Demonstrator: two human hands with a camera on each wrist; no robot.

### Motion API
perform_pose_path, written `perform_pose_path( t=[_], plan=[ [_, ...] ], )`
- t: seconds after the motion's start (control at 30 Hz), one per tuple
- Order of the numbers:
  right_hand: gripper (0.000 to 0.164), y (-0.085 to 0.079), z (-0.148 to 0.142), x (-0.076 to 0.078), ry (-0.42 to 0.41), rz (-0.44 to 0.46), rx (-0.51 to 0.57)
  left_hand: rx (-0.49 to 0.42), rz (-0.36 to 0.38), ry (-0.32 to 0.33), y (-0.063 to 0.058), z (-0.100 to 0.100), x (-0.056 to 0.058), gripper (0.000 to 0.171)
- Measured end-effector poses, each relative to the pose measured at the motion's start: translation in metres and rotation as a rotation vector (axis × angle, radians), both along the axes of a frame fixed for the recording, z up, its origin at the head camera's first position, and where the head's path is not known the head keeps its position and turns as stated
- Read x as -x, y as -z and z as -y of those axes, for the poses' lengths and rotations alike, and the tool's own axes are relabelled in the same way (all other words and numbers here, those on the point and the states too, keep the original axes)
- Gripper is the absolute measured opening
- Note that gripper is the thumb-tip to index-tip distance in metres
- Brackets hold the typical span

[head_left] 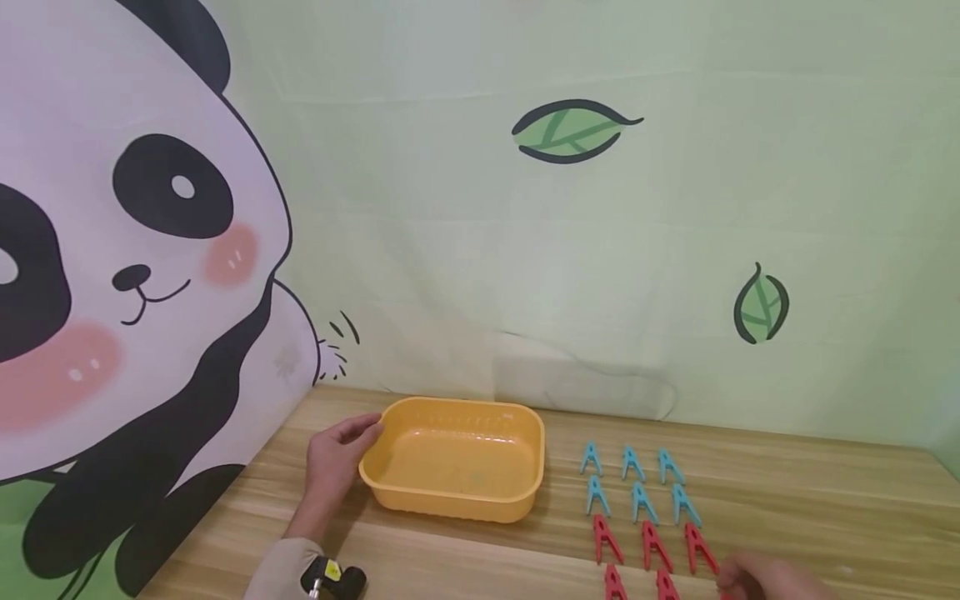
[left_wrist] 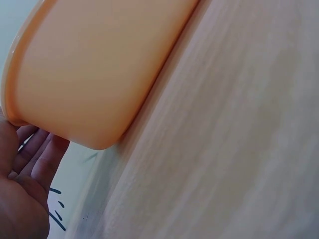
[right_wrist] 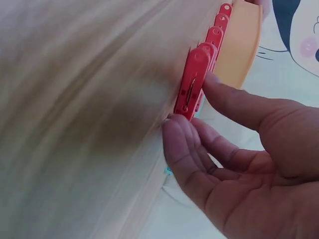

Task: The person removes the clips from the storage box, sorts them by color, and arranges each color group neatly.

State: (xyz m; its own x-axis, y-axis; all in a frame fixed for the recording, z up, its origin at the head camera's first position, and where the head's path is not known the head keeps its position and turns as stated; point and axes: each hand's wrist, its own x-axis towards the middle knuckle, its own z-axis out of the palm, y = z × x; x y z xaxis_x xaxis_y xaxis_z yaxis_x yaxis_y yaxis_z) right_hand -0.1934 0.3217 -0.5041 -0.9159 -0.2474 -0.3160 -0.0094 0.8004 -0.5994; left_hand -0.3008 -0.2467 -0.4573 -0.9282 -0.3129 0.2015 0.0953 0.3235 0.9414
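Observation:
At the yellow plastic basin my left hand holds the left end, thumb on the rim and fingers on the outside. The left wrist view has the basin's outer wall close by, with the left hand under its lip. Low at the right, my right hand is at the near end of the clothespin rows. In the right wrist view the right hand pinches a red clothespin between thumb and fingers, its edge right at the wooden table.
Blue clothespins stand in two rows of three right of the basin. Nearer me are more red clothespins, partly cut off by the frame. Behind the wooden table hangs a green backdrop with a panda picture at the left.

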Motion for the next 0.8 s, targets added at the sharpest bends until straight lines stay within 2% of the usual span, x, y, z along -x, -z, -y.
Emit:
perform_pose_path(
  t=[0.1,0.17,0.27,0.47,0.53,0.67,0.73,0.8],
  plan=[
    [0.037,0.017,-0.014,0.012,-0.052,0.007,0.101,-0.001,0.002,-0.001,0.000,0.000,0.000,0.030],
    [0.036,0.022,-0.019,0.016,-0.082,0.004,0.135,-0.002,0.007,0.000,-0.001,0.000,0.000,0.030],
    [0.035,0.018,-0.016,0.014,-0.080,0.006,0.156,-0.003,0.012,0.001,-0.001,0.000,0.000,0.031],
    [0.026,-0.010,0.002,-0.005,-0.047,0.000,0.138,-0.006,0.010,0.010,-0.001,-0.003,0.001,0.031],
    [0.023,-0.011,0.002,-0.006,-0.041,-0.002,0.139,-0.010,0.011,0.015,-0.001,-0.004,0.002,0.031],
    [0.023,0.005,-0.009,0.000,-0.039,0.004,0.181,-0.008,0.017,0.024,-0.002,-0.005,0.003,0.031],
    [0.025,0.007,-0.011,0.000,-0.045,-0.008,0.190,0.003,0.021,0.027,-0.003,-0.004,0.003,0.034],
    [0.028,-0.003,-0.001,-0.007,-0.011,-0.029,0.181,0.015,0.028,0.027,-0.003,-0.002,0.003,0.037]
  ],
)
